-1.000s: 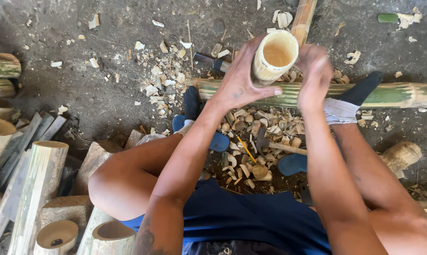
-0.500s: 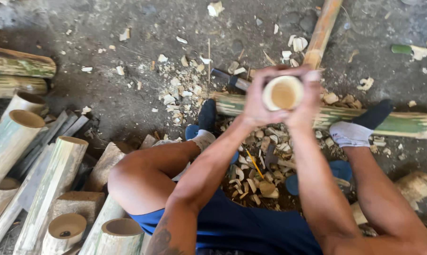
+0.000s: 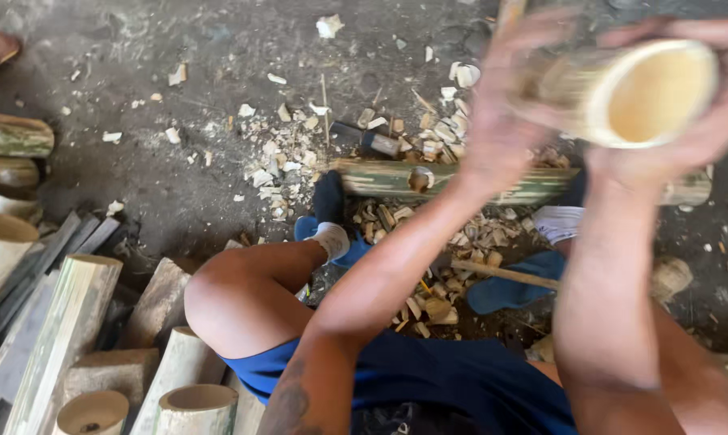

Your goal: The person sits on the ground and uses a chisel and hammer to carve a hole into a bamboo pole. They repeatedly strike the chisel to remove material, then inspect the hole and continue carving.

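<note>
The grey concrete floor [image 3: 179,161] fills most of the view, dusted with pale wood chips [image 3: 287,157] that gather thickest between the person's feet. Down the left edge lies a pile of cut bamboo sections [image 3: 58,322], some split into long pale slabs, some standing as short hollow tubes with their open ends up. Across the middle of the floor a long green bamboo pole [image 3: 396,179] lies level, running from near the left foot toward the right edge, partly hidden behind the arms. The person sits low with knees spread, in blue shorts [image 3: 428,379], white socks and blue sandals [image 3: 509,290]; the left foot rests just beside the pole's near end.

Raised close to the camera at upper right is a short hollow bamboo cup [image 3: 622,89], its green, mottled skin outside and its pale yellow inside turned toward the viewer. It is held in the air, well above the pole and the chips. The left hand [image 3: 509,105] is blurred but wraps the cup's closed end, fingers curled around its wall. The right hand [image 3: 702,113] clasps the open end, fingers over the top and palm under the rim. Both grips are clenched on the cup. A dark-headed tool [image 3: 372,141] lies on the floor just beyond the pole, among chips.
</note>
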